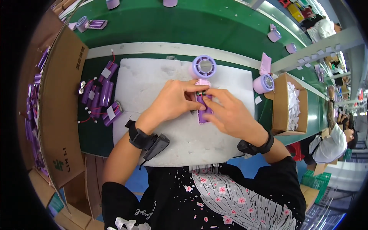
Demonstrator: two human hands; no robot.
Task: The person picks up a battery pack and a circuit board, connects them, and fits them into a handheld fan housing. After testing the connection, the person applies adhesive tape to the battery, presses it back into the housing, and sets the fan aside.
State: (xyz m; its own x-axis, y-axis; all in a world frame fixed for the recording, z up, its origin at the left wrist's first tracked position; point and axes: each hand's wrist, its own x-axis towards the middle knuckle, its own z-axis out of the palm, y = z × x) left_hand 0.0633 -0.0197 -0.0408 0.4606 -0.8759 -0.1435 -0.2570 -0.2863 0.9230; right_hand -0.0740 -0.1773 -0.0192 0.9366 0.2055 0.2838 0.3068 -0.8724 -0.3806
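Observation:
A lilac handheld fan (pixel 204 66) lies on a white foam sheet (pixel 142 84), its round head pointing away from me. Its handle is uncovered, with a purple battery pack (pixel 204 116) inside and a small green circuit board (pixel 200 93) above it. My left hand (pixel 172 100) grips the handle from the left, thumb and index finger closed beside the board. From the right, my right hand (pixel 232 115) presses its closed fingers on the handle and the battery pack. The fingers partly hide the board and wires.
Several wired purple battery packs (pixel 106 94) lie at the left, beside a cardboard box (pixel 63 103) holding more. Another lilac fan (pixel 263 83) stands at the right by a cardboard box (pixel 280 103) of white paper pieces. Across the green belt (pixel 153 27) are more fans. A co-worker (pixel 333 143) is at far right.

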